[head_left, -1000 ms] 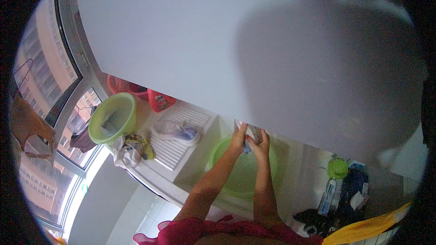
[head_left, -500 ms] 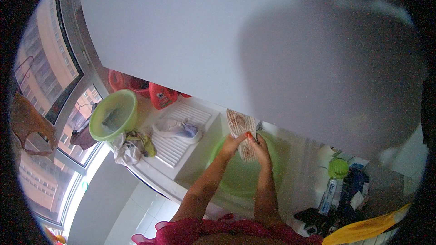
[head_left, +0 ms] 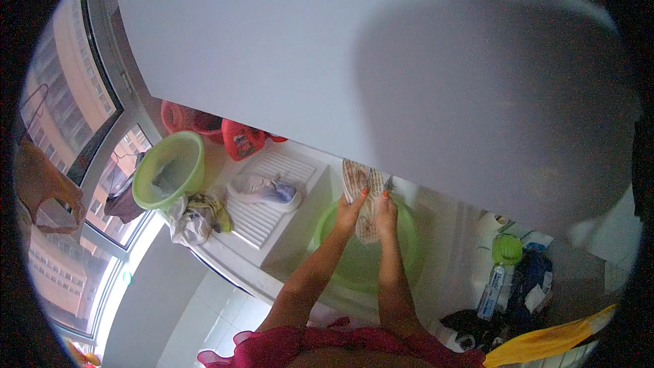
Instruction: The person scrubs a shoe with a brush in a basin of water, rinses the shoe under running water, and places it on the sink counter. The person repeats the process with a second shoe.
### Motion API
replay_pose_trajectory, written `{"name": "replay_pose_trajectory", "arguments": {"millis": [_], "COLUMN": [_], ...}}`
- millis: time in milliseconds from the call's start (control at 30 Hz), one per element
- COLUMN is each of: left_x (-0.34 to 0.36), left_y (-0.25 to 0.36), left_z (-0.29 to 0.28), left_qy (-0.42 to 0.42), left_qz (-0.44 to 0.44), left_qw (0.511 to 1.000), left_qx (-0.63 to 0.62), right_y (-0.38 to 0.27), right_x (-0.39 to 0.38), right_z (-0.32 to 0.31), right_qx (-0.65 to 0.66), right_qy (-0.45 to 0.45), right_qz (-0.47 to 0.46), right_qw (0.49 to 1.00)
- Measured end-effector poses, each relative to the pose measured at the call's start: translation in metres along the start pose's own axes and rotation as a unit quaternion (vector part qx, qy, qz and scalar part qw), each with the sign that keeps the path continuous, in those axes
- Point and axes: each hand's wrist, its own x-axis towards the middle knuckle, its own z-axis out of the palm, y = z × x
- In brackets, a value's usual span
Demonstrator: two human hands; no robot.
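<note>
Between my two hands is a shoe [head_left: 366, 221], its pale sole with brown-stained tread turned up toward me. My left hand [head_left: 350, 211] grips its left side and my right hand [head_left: 386, 215] its right side, thumbs on the sole. The shoe is held above a light green basin [head_left: 334, 269], which stands in a white sink. Left of it, a white and blue shoe [head_left: 281, 194] lies on the ribbed washboard [head_left: 255, 228]. The shoe's upper is hidden from view.
A second green basin [head_left: 197, 177] stands at the left by the window, beside crumpled cloths [head_left: 194, 221]. Red containers [head_left: 242, 140] are behind. A large white panel [head_left: 259, 48] hangs over the sink. Right of the sink are a green container [head_left: 506, 250] and a yellow cloth [head_left: 552, 341].
The shoe has turned a little and tipped between my hands, its sole still facing up. My right hand has shifted its grip slightly lower and more upright along the side.
</note>
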Motion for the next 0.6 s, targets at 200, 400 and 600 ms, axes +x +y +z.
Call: {"name": "replay_pose_trajectory", "arguments": {"millis": [200, 400, 600], "left_x": [-0.002, 0.007, 0.004], "left_y": [0.012, 0.001, 0.004], "left_z": [0.003, -0.006, -0.009], "left_qy": [0.023, 0.022, 0.003], "left_qz": [0.016, -0.012, 0.004], "left_qw": [0.999, 0.999, 0.999], "left_qx": [-0.042, -0.029, 0.037], "right_y": [-0.043, -0.027, -0.016], "right_x": [-0.021, -0.013, -0.005], "right_z": [-0.001, -0.008, 0.005], "right_qx": [0.174, 0.064, 0.086], "right_qy": [-0.088, -0.124, -0.010], "right_qz": [-0.048, -0.072, -0.030], "right_qw": [0.980, 0.988, 0.996]}}
